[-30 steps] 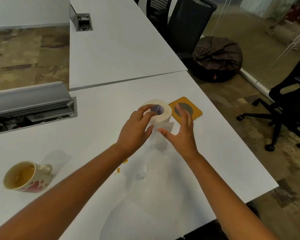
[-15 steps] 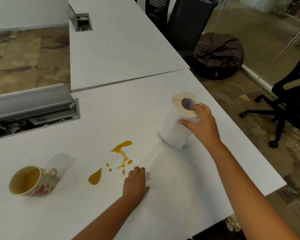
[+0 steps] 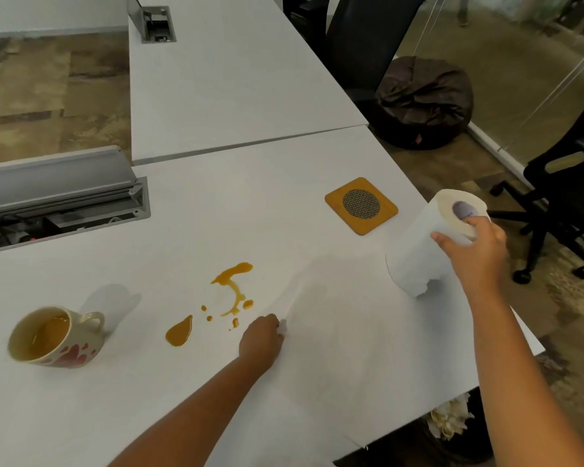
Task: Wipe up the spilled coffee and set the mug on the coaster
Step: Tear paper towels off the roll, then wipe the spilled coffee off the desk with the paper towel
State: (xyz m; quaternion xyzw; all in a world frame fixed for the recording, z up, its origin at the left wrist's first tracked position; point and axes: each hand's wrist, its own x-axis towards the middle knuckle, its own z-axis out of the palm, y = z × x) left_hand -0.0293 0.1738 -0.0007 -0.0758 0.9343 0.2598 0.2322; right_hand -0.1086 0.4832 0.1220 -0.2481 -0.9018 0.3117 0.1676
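Brown coffee spill (image 3: 231, 293) lies in blobs and drops on the white table (image 3: 216, 214). A cream mug (image 3: 53, 337) with red hearts stands at the left, part full of coffee. The orange coaster (image 3: 361, 205) with a mesh centre sits at the right, bare. My right hand (image 3: 474, 256) grips the paper towel roll (image 3: 425, 244) tilted above the table's right edge. A loose white sheet (image 3: 344, 332) lies flat on the table, torn from the roll. My left hand (image 3: 262, 342) pinches its left edge, just right of the spill.
An open grey cable tray (image 3: 58, 193) is set into the table at the back left. A second white table (image 3: 223, 72) adjoins behind. Black office chairs (image 3: 567, 197) and a dark beanbag (image 3: 422, 102) stand on the floor to the right. A bin (image 3: 452, 426) with crumpled paper sits under the table edge.
My right hand has pulled the roll away to the right, uncovering the coaster and tearing the sheet free. My left hand has dropped from the roll to the sheet's edge beside the spill.
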